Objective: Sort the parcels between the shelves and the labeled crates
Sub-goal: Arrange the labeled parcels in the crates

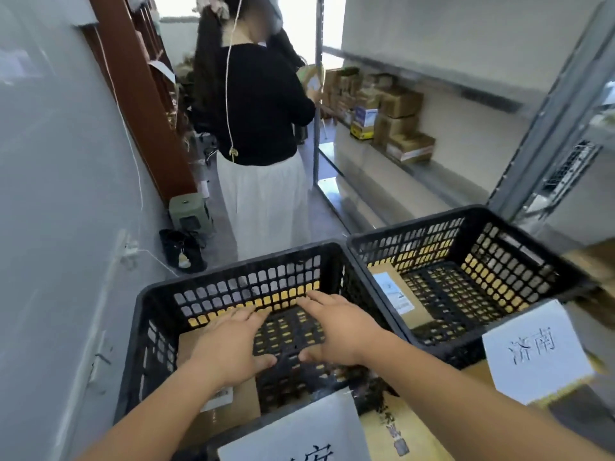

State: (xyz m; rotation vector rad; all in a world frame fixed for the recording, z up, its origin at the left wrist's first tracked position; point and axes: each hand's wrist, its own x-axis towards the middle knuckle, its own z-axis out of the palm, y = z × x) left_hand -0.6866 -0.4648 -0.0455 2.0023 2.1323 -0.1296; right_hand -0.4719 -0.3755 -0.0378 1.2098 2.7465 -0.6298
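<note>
Over the left crate (159,294) my left hand (229,347) and right hand (336,334) spread flat, each grip slack and empty, poised above its parcel (199,424).

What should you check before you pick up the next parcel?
1. Both hands free: left hand and right hand are open over the left crate, holding nothing. Ok.
2. Parcel settled in the left crate: a brown parcel lies flat on its floor. Ok.
3. Room in the right crate: one parcel inside, much bare floor. Ok.
4. Labels readable: the right label is; the left label is cut off. Cannot tell.
5. Aisle to the shelf boxes: a person stands there. Not ok.
</note>
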